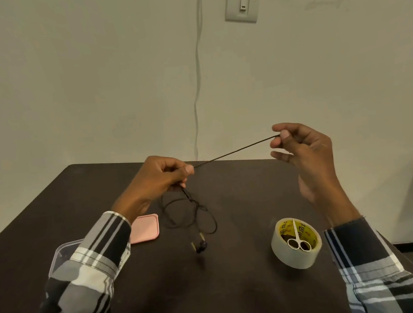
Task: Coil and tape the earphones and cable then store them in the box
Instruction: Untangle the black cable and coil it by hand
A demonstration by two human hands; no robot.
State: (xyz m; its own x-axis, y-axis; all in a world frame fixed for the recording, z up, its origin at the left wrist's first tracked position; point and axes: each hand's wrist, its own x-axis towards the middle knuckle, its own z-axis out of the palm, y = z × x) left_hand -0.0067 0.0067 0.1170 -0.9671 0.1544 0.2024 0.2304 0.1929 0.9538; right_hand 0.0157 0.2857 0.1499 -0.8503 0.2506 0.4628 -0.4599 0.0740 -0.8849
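Two hands work above a dark worktop (pixel 241 294), which carries a roll of clear tape (pixel 296 245) with small scissors (pixel 298 238) resting across its top, a clear box (pixel 62 255) partly hidden under the left sleeve, and a pink lid (pixel 145 227) beside it. The black earphones (pixel 194 217) hang in loose loops from the left hand (pixel 159 179), the earbuds dangling just above the worktop. To coil well, the stretched length should stay taut and each turn be laid evenly, not tangled. The left grip is curled tight, thumb pinching the cord; the right hand (pixel 302 150) pinches the cord's far end between thumb and forefinger, other fingers loosely spread.
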